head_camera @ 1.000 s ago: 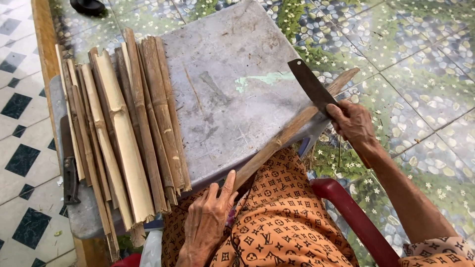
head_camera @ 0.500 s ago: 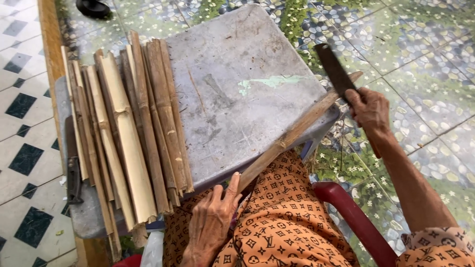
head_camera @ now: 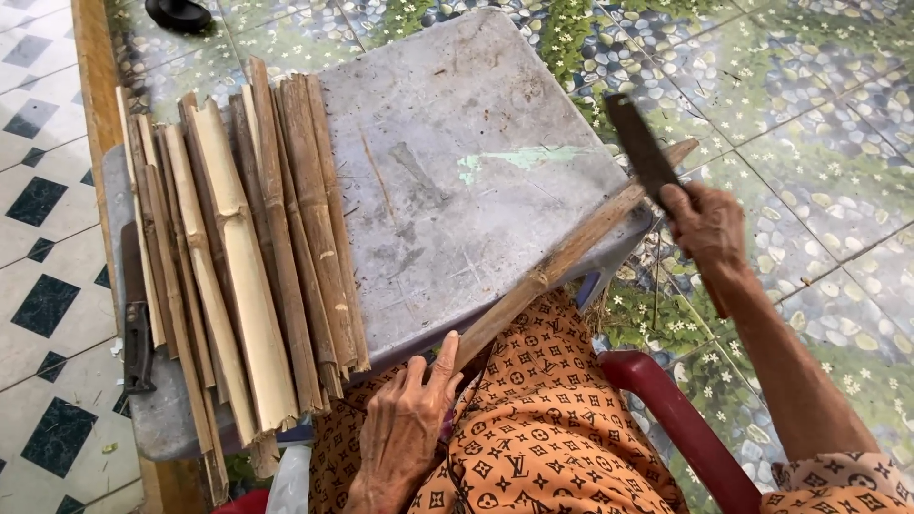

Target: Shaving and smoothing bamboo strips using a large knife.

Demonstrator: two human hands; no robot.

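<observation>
The left hand (head_camera: 405, 428) grips a bamboo strip (head_camera: 562, 262) lying across the bench (head_camera: 457, 190); the right hand (head_camera: 705, 224) clasps a cleaver (head_camera: 640, 150), seemingly just above it.

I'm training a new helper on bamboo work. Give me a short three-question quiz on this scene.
1. True or false: the right hand holds a blade.
2. What does the left hand rest on? A) bamboo strip B) chair arm C) floor tile
3. Fill in: the split pieces lie stacked on the grey ____.

Key: 1 true; 2 A, the bamboo strip; 3 board.
</observation>
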